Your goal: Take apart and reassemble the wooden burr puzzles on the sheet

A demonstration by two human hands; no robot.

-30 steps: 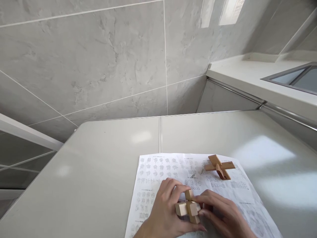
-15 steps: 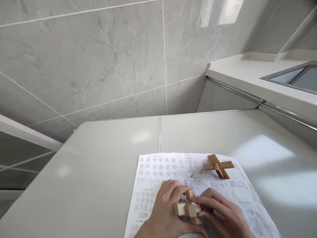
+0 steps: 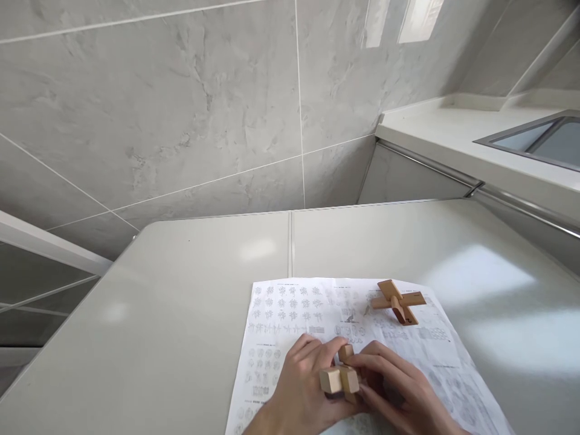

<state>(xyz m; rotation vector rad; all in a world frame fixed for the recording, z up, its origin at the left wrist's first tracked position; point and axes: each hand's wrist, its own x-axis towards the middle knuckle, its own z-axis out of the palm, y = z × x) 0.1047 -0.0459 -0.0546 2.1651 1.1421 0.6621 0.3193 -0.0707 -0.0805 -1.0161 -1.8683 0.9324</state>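
Both hands grip a light wooden cross-shaped puzzle [image 3: 341, 378] low in the picture, just above a printed instruction sheet [image 3: 294, 311]. My left hand [image 3: 299, 393] wraps it from the left, fingers curled over its top. From the right, my right hand [image 3: 399, 393] pinches it with thumb and fingertips. A second, darker wooden cross puzzle [image 3: 397, 301] lies on the sheet's far right corner, apart from both hands.
The sheet lies on a pale grey table [image 3: 190, 290] with a seam down its middle. A grey tiled wall [image 3: 181, 121] stands behind it. A white counter [image 3: 453, 139] with a metal-framed sink [image 3: 539, 136] is at the right. A railing [image 3: 49, 241] runs at left.
The hands and the held puzzle have shifted slightly lower and nearer. The right fingers have closed more tightly over the piece. The darker puzzle has not moved.
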